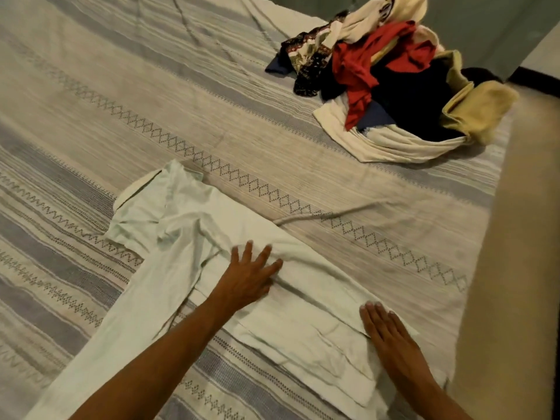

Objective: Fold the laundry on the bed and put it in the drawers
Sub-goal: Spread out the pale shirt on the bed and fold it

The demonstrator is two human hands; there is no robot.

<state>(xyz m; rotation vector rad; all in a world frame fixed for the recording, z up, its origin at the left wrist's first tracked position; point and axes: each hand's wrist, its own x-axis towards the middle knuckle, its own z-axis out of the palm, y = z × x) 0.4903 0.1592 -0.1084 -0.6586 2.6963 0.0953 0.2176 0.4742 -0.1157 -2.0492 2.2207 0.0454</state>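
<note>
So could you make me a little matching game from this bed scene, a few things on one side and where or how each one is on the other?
Things:
1. left hand
2. right hand
3. red garment
4. pale shirt

Places or states:
A. in the unfolded pile at the far corner
B. flat on the shirt's near end, by the bed edge
C. spread out on the bedspread, partly folded
D. fingers spread, pressing the shirt's middle

Pairs: 1-D, 2-B, 3-A, 4-C

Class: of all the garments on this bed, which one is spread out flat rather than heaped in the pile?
The pale green shirt under both hands; every other garment sits crumpled in the laundry pile beyond.
</note>
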